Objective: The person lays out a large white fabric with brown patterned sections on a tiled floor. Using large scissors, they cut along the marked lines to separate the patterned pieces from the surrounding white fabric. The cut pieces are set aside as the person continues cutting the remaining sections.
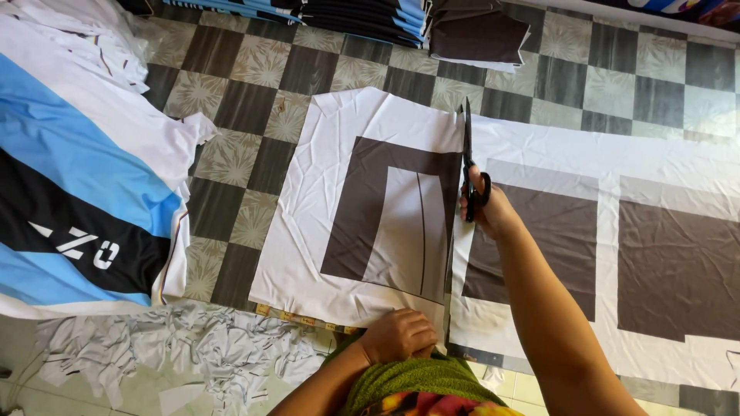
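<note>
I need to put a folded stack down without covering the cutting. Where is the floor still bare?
Bare checkered floor lies between the blue, white and black cloth and the white sheet, and above that sheet up to the dark folded stacks. Crowded: scraps at lower left, and the cut line where the right hand works the scissors.

The flat sheet of white fabric carries printed dark brown blocks. Black-handled steel scissors lie across it. The tiled floor is a grey-and-cream checkerboard with leafy motifs. The striped cloth is sky blue, white and black; the scraps are pale grey-white.
</note>
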